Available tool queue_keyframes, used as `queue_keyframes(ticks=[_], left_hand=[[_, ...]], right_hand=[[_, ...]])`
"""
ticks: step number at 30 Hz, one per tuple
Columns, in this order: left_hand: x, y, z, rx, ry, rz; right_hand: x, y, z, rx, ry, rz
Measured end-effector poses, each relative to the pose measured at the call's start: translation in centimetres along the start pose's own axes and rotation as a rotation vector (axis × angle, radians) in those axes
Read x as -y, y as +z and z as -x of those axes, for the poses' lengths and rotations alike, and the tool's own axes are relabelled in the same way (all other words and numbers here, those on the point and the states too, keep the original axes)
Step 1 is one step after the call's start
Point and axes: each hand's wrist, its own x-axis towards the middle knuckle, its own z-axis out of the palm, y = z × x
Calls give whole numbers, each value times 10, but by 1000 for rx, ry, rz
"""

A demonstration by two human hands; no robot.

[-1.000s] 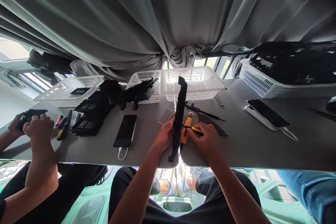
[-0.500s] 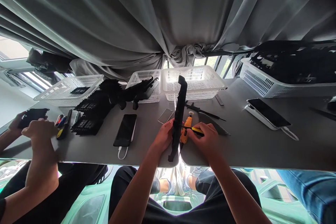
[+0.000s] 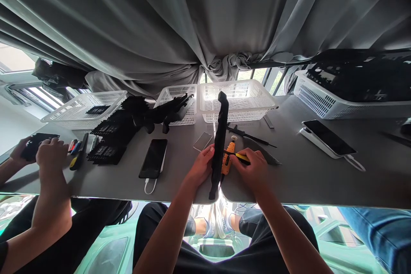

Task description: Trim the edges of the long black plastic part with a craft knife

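Black and long, the plastic panel (image 3: 219,141) stood on edge across the near middle of the grey table (image 3: 305,180), its near end past the table's edge. The left hand (image 3: 201,166) had its fingers clamped on the panel's left side. The right hand (image 3: 253,168) pinched a yellow-handled screwdriver (image 3: 240,158) whose tip met the panel. An orange tool (image 3: 227,160) lay just right of it. Further left lay a dark phone (image 3: 154,158); white mesh baskets (image 3: 236,100) stood behind. At far left, another person's hands (image 3: 48,154) held a black part.
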Motion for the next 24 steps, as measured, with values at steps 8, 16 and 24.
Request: queue_keyframes(ticks=[8,16,24], left_hand=[[0,1,1,-13,11,13],[5,-4,-1,6,26,-74],[11,-9,-5,-4,136,-152]], right_hand=[[-1,0,0,3,-20,-22],[-1,0,0,-18,77,0],[-1,0,0,12,55,26]])
